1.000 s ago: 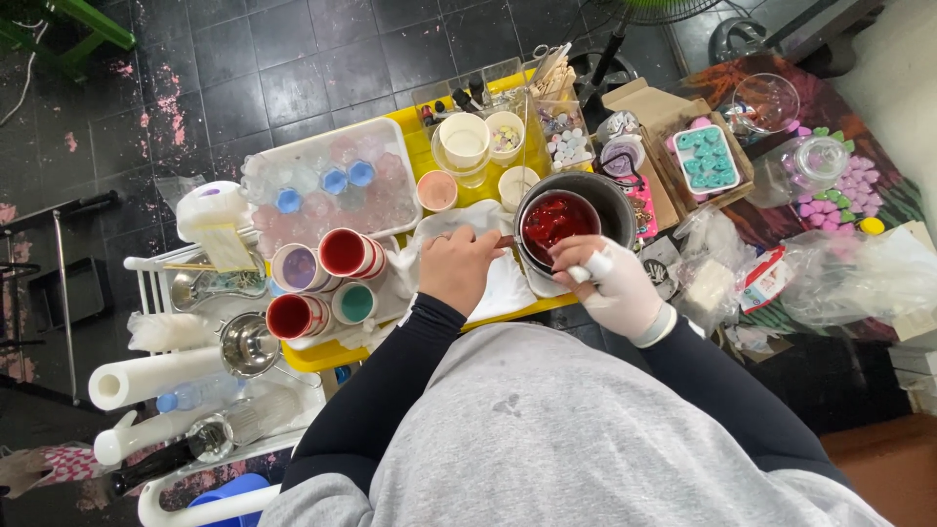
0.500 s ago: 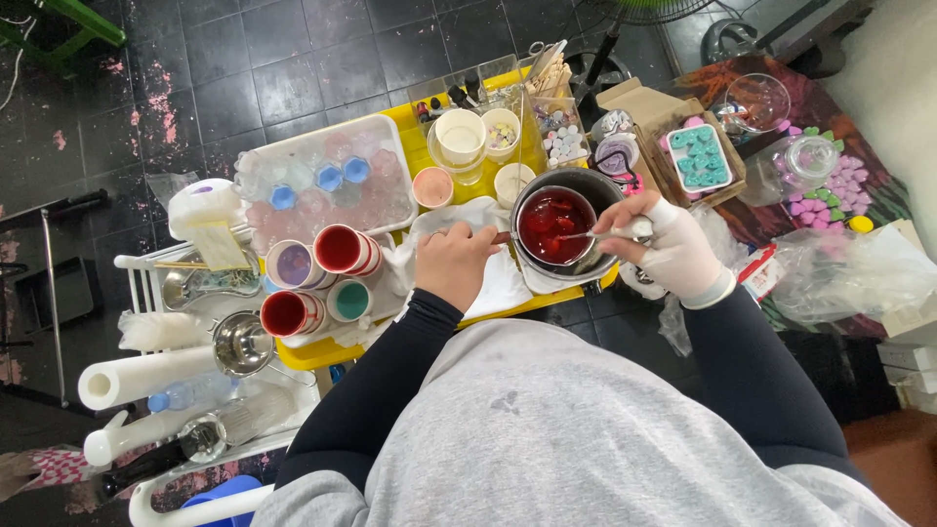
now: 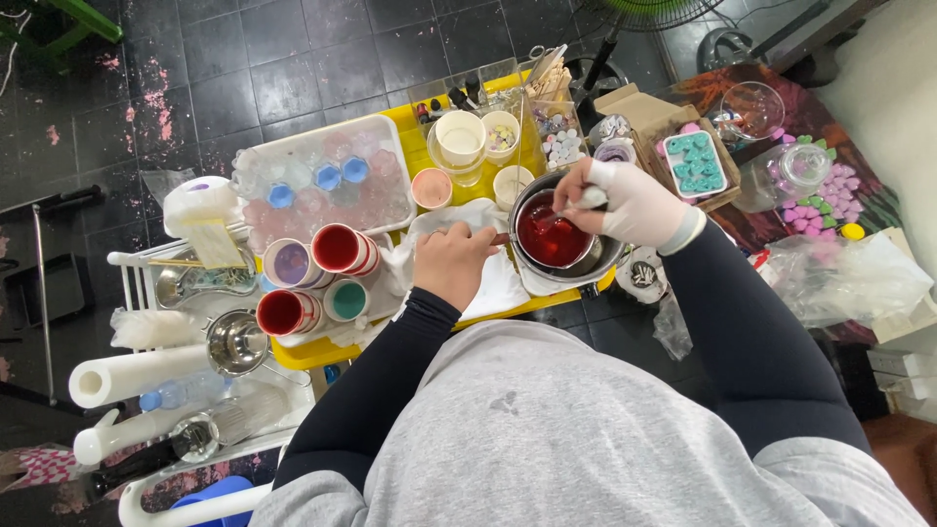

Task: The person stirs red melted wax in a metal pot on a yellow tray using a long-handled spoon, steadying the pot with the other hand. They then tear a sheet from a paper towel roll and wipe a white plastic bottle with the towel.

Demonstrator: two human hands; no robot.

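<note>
A small metal pot (image 3: 595, 260) of glossy red liquid (image 3: 549, 237) stands on the yellow table (image 3: 425, 151). My left hand (image 3: 455, 263), bare, grips the pot's handle at its left side, over a white cloth (image 3: 503, 288). My right hand (image 3: 625, 203), in a white glove, hovers over the pot's far rim and pinches a thin metal spoon whose tip dips into the red liquid.
Left of the pot stand cups of red, purple and green liquid (image 3: 312, 283) and a clear lidded tray of moulds (image 3: 327, 181). Paper cups (image 3: 464, 137), small jars and sticks crowd the back. A turquoise mould tray (image 3: 695, 162) and plastic bags (image 3: 849, 278) lie on the right.
My right hand has swung with the spoon from the pot's near rim, round its right side, to its far rim. My left hand has stayed on the handle.
</note>
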